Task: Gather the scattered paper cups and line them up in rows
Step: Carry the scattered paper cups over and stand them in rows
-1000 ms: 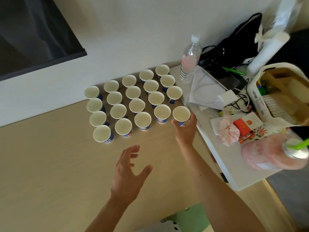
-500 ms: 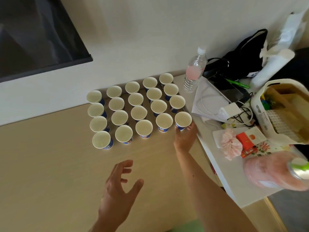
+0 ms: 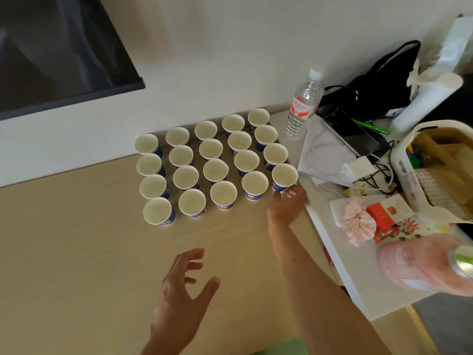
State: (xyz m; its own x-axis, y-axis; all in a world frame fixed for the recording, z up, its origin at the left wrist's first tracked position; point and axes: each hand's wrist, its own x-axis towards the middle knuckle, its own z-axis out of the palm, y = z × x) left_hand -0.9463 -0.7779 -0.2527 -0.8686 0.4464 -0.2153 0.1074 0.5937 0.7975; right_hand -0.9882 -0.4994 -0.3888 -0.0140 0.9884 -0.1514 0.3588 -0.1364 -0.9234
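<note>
Several blue-and-white paper cups (image 3: 215, 170) stand upright in neat rows on the beige table (image 3: 76, 252), near the wall. My right hand (image 3: 286, 206) grips the base of the cup at the front right corner (image 3: 284, 176), fingers curled round it. My left hand (image 3: 183, 293) hovers over the table in front of the rows with fingers spread and holds nothing.
A white side table (image 3: 340, 267) to the right carries a water bottle (image 3: 303, 108), cables and a white charger (image 3: 358, 167), a pink scrunchie (image 3: 357, 222), a red card, a white basket (image 3: 409, 172) and a pink bottle (image 3: 422, 267). A black bag (image 3: 384, 80) leans on the wall.
The view has shifted a little. My right hand stays on the corner cup. My left hand has drawn back toward me, away from the rows.
</note>
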